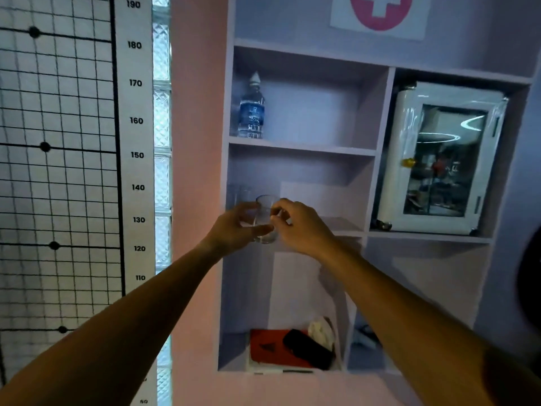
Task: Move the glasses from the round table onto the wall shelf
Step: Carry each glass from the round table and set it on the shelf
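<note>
A clear drinking glass (265, 218) is held upright in front of the middle compartment of the lilac wall shelf (301, 150). My left hand (234, 227) wraps it from the left, thumb across its lower front. My right hand (301, 227) pinches its right side near the rim. Faint outlines of other clear glasses (238, 196) stand at the left back of that same compartment. The round table is out of view.
A water bottle (251, 109) stands in the upper compartment. A white glass-door cabinet (439, 159) fills the right compartment. A red box (278, 347) with a black item and white cloth lies in the lower one. A height chart (136, 121) hangs left.
</note>
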Tool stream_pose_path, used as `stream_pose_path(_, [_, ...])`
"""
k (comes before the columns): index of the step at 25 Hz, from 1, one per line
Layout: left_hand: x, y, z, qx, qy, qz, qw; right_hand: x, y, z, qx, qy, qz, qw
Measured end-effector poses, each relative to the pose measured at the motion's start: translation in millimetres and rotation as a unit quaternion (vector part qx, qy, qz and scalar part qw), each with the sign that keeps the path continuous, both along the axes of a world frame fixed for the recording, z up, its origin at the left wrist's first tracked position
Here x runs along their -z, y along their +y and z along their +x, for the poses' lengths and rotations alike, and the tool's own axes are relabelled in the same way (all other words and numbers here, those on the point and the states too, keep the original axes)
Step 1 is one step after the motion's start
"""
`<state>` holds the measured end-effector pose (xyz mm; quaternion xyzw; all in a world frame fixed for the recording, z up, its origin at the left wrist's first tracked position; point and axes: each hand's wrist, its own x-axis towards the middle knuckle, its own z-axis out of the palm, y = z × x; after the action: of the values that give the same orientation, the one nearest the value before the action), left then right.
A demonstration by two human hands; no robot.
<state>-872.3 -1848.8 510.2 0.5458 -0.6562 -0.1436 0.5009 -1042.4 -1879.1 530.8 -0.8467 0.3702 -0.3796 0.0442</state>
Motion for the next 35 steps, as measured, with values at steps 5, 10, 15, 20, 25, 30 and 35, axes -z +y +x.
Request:
stream_pose_path(5, [-13.0,-64.4,-1.6,-0.096,0.021,0.000,0.995,-19.2,-86.3,5.9,-0.031,0.003,0.013,0.999])
stream_pose_path(10, [-14.2,-103.6,-7.8,-0.190,-0.138,0.033,0.971,-22.0,-139.5,12.7,-0.038,0.023,0.057,0.997])
stream_pose_path(15, [-12.0,-124.4,-9.8,-0.251,-0.185,0.045,0.949,-18.9,-169.3,19.6,-0.070,0.022,0.071,0.995])
stream_pose_path(20, [-13.3,-141.9,-10.0,-0.280,-0.207,0.033,0.937,-15.8,-186.8,20.9,-0.117,-0.049,0.124,0.984])
stream_pose_path(25, [-9.4,-157.6,-13.6,-0.272,-0.182,0.034,0.944,-12.5,-196.5,23.4,-0.153,-0.086,0.148,0.973])
stream_pose_path(30, [-4.9,-169.1,-17.1,-0.292,-0.191,0.042,0.936,-9.7,-204.7,24.7,-0.162,-0.100,0.170,0.967])
stream_pose_path(35, [-1.7,-174.9,-15.5,-0.303,-0.208,0.054,0.928,-2.7,-212.8,29.3,-0.177,-0.109,0.180,0.962])
